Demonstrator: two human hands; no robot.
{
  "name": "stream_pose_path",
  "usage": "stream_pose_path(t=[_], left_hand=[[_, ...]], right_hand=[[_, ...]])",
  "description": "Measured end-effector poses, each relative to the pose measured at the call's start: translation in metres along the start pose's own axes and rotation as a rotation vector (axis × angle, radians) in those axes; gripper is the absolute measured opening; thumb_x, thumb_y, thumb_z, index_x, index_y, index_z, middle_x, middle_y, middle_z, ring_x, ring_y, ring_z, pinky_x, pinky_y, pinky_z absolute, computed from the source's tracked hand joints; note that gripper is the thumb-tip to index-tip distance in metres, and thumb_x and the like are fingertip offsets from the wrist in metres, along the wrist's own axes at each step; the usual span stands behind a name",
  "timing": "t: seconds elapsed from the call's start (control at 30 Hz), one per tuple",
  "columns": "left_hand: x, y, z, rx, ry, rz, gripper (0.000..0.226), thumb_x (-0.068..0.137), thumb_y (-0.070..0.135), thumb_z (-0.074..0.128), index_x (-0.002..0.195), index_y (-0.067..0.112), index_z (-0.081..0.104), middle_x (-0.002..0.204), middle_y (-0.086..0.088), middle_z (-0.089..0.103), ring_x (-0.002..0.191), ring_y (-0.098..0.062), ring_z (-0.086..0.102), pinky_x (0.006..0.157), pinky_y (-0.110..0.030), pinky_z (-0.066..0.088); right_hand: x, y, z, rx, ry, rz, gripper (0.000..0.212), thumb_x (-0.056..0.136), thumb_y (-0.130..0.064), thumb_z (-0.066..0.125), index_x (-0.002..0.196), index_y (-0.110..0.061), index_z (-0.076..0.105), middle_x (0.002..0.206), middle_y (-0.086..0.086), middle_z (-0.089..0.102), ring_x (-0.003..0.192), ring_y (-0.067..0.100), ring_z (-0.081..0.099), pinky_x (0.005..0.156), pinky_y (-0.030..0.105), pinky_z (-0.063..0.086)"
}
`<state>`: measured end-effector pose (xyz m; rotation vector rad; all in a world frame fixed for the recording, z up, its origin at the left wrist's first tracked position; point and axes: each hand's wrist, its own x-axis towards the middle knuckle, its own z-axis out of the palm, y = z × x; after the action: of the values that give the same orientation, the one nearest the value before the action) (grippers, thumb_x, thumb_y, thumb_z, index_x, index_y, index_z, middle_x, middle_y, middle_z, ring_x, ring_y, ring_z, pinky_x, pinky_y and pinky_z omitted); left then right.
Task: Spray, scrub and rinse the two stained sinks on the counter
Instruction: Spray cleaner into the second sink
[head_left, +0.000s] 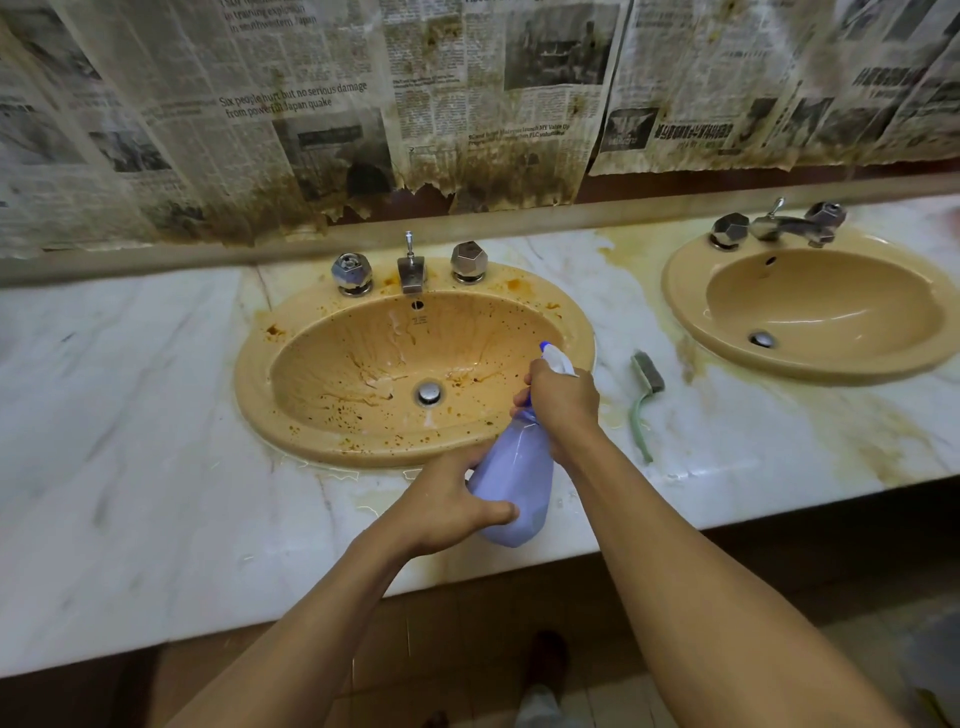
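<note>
"While the person stood at the counter (130, 415), what were the hands doing?" the listener asked.

"Both held a pale lilac spray bottle (514, 483)," the describer said. "The right hand (561, 400) was curled round its neck at the trigger. The left hand (447, 504) cupped the lower body, thumb laid across it. Neither hand was free."

"Where was the bottle?"

"It hung above the front right rim of the nearer sink (252, 374), a tan basin spattered with brown stains. Its long axis ran away from the person: base toward the counter's front edge, white spray head (558, 358) farthest off and tipped toward the bowl. The drain (429, 392) lay ahead and to the left of the hands."

"And the scrubbing tool?"

"A green-handled brush (647, 389) lay on the marble between the two sinks, just right of the right hand. Its bristle end pointed away and its handle pointed back toward the person. The right hand was the nearer one to it. The second sink (683, 296) sat farther right and looked much cleaner inside, with yellow staining on the counter round it."

"So which step was it?"

"Spraying the first sink, I judged. With those stains, scrubbing and rinsing seemed not yet done there."
</note>
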<state>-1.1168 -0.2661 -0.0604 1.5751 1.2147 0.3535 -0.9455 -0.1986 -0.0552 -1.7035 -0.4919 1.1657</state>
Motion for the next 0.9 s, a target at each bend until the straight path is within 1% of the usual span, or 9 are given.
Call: stream_pose_path(t=[0.13,0.23,0.3,0.37,0.43,0.53,0.63,0.77,0.9], left_hand=[[0.000,0.003,0.005,0.006,0.006,0.020,0.057,0.067,0.041,0.077,0.123,0.035,0.067,0.112,0.009,0.071,0.101,-0.016,0.067,0.088,-0.051,0.058],[-0.002,0.003,0.006,0.012,0.001,0.020,0.061,0.067,0.043,0.078,0.127,0.037,0.065,0.115,0.012,0.070,0.105,-0.013,0.066,0.088,-0.049,0.059],[-0.005,0.003,0.007,0.025,-0.011,0.014,0.063,0.069,0.045,0.078,0.130,0.040,0.063,0.116,0.016,0.069,0.104,-0.010,0.065,0.087,-0.044,0.059],[-0.009,0.002,0.009,0.038,-0.006,0.001,0.063,0.069,0.046,0.078,0.130,0.039,0.063,0.115,0.017,0.068,0.099,-0.009,0.065,0.083,-0.039,0.058],[-0.014,-0.001,0.010,0.047,0.010,-0.017,0.066,0.069,0.047,0.078,0.132,0.036,0.062,0.116,0.015,0.067,0.096,-0.009,0.064,0.072,-0.031,0.054],[-0.019,-0.008,0.007,0.029,0.046,-0.039,0.079,0.065,0.050,0.078,0.140,0.036,0.057,0.123,0.016,0.065,0.099,-0.010,0.064,0.071,-0.024,0.048],[-0.021,-0.011,0.001,0.028,0.049,-0.034,0.076,0.066,0.049,0.078,0.139,0.038,0.059,0.120,0.017,0.067,0.095,-0.008,0.063,0.072,-0.025,0.050],[-0.021,-0.005,-0.003,0.023,-0.005,-0.017,0.063,0.070,0.040,0.078,0.131,0.042,0.063,0.115,0.017,0.069,0.099,-0.010,0.066,0.080,-0.038,0.056],[-0.015,-0.003,-0.001,0.028,-0.054,-0.023,0.057,0.065,0.042,0.078,0.121,0.041,0.068,0.111,0.011,0.072,0.097,-0.016,0.068,0.086,-0.049,0.057]], right_hand=[[-0.001,0.001,-0.008,-0.011,-0.017,-0.009,0.027,0.087,-0.023,0.056,0.108,-0.011,0.069,0.063,0.008,0.067,0.061,0.024,0.067,0.058,0.030,0.058],[-0.003,-0.001,-0.011,-0.014,-0.111,-0.037,0.020,0.091,-0.026,0.059,0.109,-0.034,0.061,0.068,0.003,0.067,0.071,0.022,0.067,0.064,0.031,0.054],[-0.004,0.000,-0.012,-0.006,-0.086,-0.013,0.012,0.090,-0.023,0.057,0.100,-0.022,0.064,0.063,0.004,0.066,0.069,0.025,0.067,0.070,0.037,0.059],[-0.006,0.003,-0.009,0.007,-0.054,0.013,0.020,0.086,-0.020,0.055,0.099,-0.011,0.068,0.063,0.007,0.066,0.062,0.025,0.066,0.073,0.043,0.064],[-0.010,0.006,-0.006,-0.014,-0.052,0.010,0.029,0.083,-0.022,0.054,0.104,-0.011,0.070,0.062,0.007,0.067,0.061,0.025,0.065,0.075,0.048,0.064],[-0.016,0.007,-0.001,-0.007,-0.129,-0.020,0.023,0.089,-0.021,0.055,0.107,-0.013,0.068,0.063,0.008,0.067,0.067,0.027,0.066,0.070,0.041,0.060],[-0.020,0.004,0.003,-0.005,-0.186,-0.061,0.025,0.093,-0.022,0.056,0.116,-0.028,0.062,0.064,0.002,0.066,0.072,0.022,0.067,0.063,0.033,0.052],[-0.029,0.002,0.003,0.027,0.007,-0.032,0.027,0.088,-0.021,0.050,0.107,-0.023,0.069,0.064,0.002,0.065,0.058,0.020,0.062,0.058,0.032,0.055],[-0.028,0.010,-0.010,-0.005,0.069,-0.058,0.041,0.087,-0.023,0.050,0.124,-0.026,0.067,0.060,0.002,0.067,0.060,0.020,0.065,0.072,0.039,0.062]])
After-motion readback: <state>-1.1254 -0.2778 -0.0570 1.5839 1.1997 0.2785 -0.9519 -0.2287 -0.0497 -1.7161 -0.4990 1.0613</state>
